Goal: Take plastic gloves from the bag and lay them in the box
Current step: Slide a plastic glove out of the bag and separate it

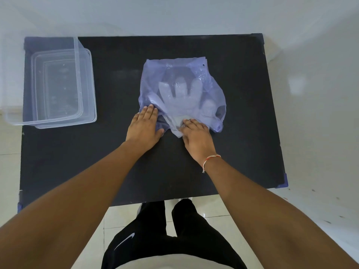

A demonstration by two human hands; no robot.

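A thin purple plastic bag (196,68) lies flat in the middle of the black table (136,171). Through it show clear plastic gloves (179,94), fingers pointing away from me. My left hand (144,128) rests flat, fingers straight, on the bag's near left corner. At the bag's near edge my right hand (196,136) has its fingertips curled on the cuff end of the gloves, and seems to pinch it. A clear plastic box (58,121) stands at the table's far left, with nothing inside.
The box's clear lid (76,55) lies under or against the box at the back left. White tiled floor and pale walls surround the table. My legs in black trousers stand at the table's near edge.
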